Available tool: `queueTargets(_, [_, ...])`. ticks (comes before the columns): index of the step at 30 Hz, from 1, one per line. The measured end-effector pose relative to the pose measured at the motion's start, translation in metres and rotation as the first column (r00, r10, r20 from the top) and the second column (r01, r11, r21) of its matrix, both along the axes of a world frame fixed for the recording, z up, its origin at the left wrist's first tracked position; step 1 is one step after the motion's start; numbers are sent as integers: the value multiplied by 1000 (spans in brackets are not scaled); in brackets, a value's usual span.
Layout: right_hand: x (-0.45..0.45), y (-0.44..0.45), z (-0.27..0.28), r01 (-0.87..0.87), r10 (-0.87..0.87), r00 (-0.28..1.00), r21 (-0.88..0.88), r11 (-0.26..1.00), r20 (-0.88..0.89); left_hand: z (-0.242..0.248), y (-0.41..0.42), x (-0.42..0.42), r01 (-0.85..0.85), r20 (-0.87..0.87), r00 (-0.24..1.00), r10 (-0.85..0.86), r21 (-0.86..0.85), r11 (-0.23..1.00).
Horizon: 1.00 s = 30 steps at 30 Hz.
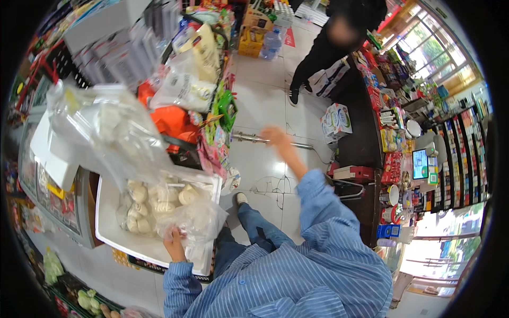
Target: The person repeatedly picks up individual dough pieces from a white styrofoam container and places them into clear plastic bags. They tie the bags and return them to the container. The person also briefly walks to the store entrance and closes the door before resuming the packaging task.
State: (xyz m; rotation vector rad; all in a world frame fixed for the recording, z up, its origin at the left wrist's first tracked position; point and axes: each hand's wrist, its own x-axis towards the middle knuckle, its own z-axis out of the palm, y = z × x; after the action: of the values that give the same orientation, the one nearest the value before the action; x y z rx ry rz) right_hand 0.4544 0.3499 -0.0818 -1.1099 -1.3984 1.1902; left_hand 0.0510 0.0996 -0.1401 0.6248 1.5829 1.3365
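A white foam box [109,226] sits before me on the left, with pale steamed buns [138,222] inside, several of them in clear plastic bags. The fingers of my left hand [173,242] pinch a thin clear plastic bag [199,220] over the near side of the box. My right hand [275,137] is raised above the tiled floor, away from the box. Motion blurs its fingers, and no object shows in it. Above the far left corner of the box is a large, blurred clear plastic bag [115,131] with whitish contents.
Packaged goods [199,79] crowd a display beyond the box. A glass-topped freezer [59,194] stands at left, vegetables [89,301] below it. A metal floor strip [254,137] crosses the aisle. On the right runs a dark counter [354,119]; a person in black [318,59] stands beside it.
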Motion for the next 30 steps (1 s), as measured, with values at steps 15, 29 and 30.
queueTargets(15, [348,281,141,562,-670,642,-366,742,-374,87,55,224,24,-26,999,-26,-53,998])
queueTargets(29, [295,6,165,617,-588,756,13,787,-287,113,72,281,319,-137,941,-309,58,946])
queueTargets(30, [283,-34,173,630,-601,751,25,776,-274,112,70,284,369,-125,924,-361,50,928])
